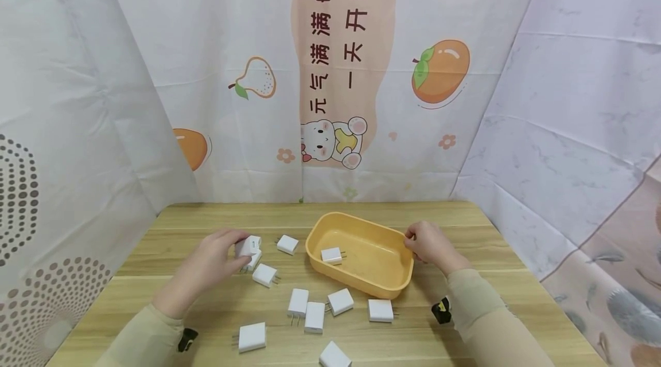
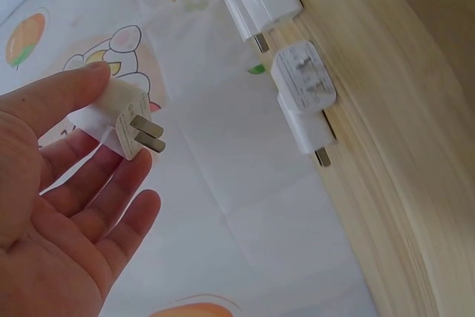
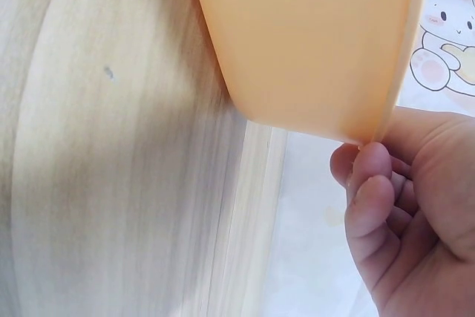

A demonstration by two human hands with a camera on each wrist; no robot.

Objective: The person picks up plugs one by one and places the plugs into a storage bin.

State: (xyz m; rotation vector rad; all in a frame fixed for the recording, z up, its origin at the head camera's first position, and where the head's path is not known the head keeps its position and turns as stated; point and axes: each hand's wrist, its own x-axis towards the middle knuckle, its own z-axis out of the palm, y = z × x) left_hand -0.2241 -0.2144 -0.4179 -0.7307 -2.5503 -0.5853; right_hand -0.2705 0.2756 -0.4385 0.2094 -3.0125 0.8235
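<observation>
White charger partly hides behind pinching left fingers while right fingers clamp the tray.

A curtained-off nook, whether in a home or workplace unclear: fabric curtains on 3 sides, with printed fruit and Chinese characters, surround a wood-grain tabletop.

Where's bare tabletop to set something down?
Right: table between the right hand and the right curtain. Back left: between the left hand and the back curtain. Crowded: front middle, white chargers strewn before the yellow tray.
</observation>
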